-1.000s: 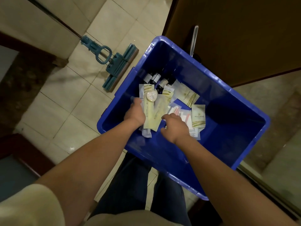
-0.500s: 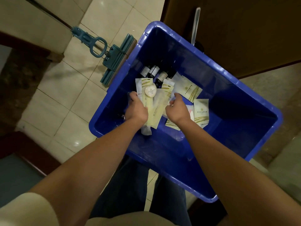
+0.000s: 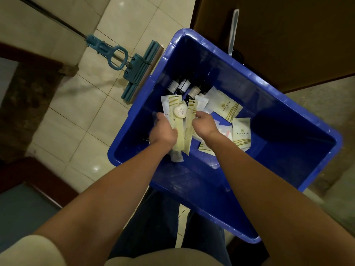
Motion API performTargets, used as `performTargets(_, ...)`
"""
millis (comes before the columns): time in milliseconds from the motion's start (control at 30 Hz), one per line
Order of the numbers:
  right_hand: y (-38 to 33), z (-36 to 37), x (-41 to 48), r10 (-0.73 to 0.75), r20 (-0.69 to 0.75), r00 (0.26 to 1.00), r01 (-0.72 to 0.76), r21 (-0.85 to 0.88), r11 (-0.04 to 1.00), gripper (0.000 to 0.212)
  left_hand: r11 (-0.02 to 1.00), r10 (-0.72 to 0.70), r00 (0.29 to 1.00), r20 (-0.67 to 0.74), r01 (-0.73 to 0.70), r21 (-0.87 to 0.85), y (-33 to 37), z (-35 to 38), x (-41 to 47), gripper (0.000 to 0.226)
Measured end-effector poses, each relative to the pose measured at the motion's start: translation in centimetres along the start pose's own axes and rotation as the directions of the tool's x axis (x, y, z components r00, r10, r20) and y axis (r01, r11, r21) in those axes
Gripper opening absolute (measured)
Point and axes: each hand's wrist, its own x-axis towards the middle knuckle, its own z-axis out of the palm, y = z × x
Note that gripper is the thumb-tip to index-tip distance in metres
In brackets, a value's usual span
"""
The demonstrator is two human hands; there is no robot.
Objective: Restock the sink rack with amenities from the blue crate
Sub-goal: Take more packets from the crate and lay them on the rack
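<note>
The left hand [image 3: 163, 131] is curled round a bundle of long packets [image 3: 185, 131], cream with gold stripes, clasping them at mid-length so both ends stick out past the fist. A round soap [image 3: 180, 111] in a pale wrapper lies on top of the bundle, just beyond the left knuckles. The right hand [image 3: 204, 124] sits close beside the left, with its fingers bent onto the right edge of the same bundle; the fingertips are partly hidden, so how firmly they pinch is unclear.

Both hands are low inside the blue crate [image 3: 288, 131]. Past the fingertips, dark bottles [image 3: 181, 86] with pale labels lie against the far-left corner. Just right of the right hand, flat sachets [image 3: 222, 107] lie loose on the crate bottom, some tucked under the wrist. Further right the crate bottom is bare blue. The crate's left wall is close to the left hand. Outside that wall a mop [image 3: 141, 72] lies on the tiled floor [image 3: 80, 116], and a wooden door [image 3: 288, 35] stands behind the crate.
</note>
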Motion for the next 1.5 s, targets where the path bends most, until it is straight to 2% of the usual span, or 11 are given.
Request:
performTargets(133,-0.6,0.3,0.1,0.052,0.054,0.997,-0.053,0.017,0.998,0.019,0.994,-0.03,0.999,0.01,0.031,-0.106,0.1,0.0,0.3,0.076)
performTargets(267,-0.7,0.4,-0.3,0.058,0.094,0.994,-0.063,0.057,0.996,0.024,0.992,-0.028,0.999,0.042,0.033,-0.12,0.3,-0.1,-0.2,0.083)
performTargets(400,-0.4,0.3,-1.2,0.005,0.085,0.996,-0.012,0.09,0.996,0.027,0.996,0.046,0.998,0.035,-0.043,-0.08,0.9,-0.8,-1.5,0.056)
performTargets(567,0.6,-0.5,-3.1,-0.077,-0.099,0.992,0.079,0.014,0.997,0.031,0.979,0.077,0.997,-0.023,-0.08,-0.187,1.3,-1.1,-3.1,0.046)
performTargets(667,0.8,-1.6,-4.3,-0.151,-0.245,0.958,0.139,-0.067,0.988,0.028,0.967,0.095,0.993,-0.074,-0.11,-0.231,1.3,-1.3,-3.9,0.037)
performTargets(833,1.4,-3.2,-6.1,-0.248,-0.302,0.921,0.197,-0.19,0.962,0.021,0.961,0.148,0.98,-0.135,-0.175,-0.212,1.4,-1.8,-5.4,0.03)
performTargets(933,1.5,-4.0,-7.5,-0.268,-0.284,0.921,0.23,-0.159,0.96,0.024,0.933,0.207,0.967,-0.15,-0.241,-0.265,1.9,-2.3,-6.6,0.025)
performTargets(1167,2.5,-6.0,-12.3,-0.263,-0.224,0.938,0.249,-0.09,0.964,0.071,0.877,0.349,0.933,-0.091,-0.359,-0.319,3.7,-3.5,-10.3,0.028)
performTargets(1300,3.1,-8.0,-15.9,-0.199,-0.229,0.953,0.209,0.021,0.978,0.085,0.859,0.415,0.907,-0.068,-0.415,-0.298,5.0,-3.7,-12.5,0.028)
performTargets(1400,3.9,-9.0,-17.9,-0.137,-0.269,0.953,0.175,0.124,0.977,0.084,0.844,0.461,0.886,-0.038,-0.452,-0.289,5.7,-3.6,-14.3,0.026)
performTargets(1500,4.3,-9.9,-20.0,-0.05,-0.283,0.958,0.129,0.269,0.955,0.067,0.841,0.505,0.863,0.001,-0.492,-0.225,6.5,-3.4,-15.9,0.028)
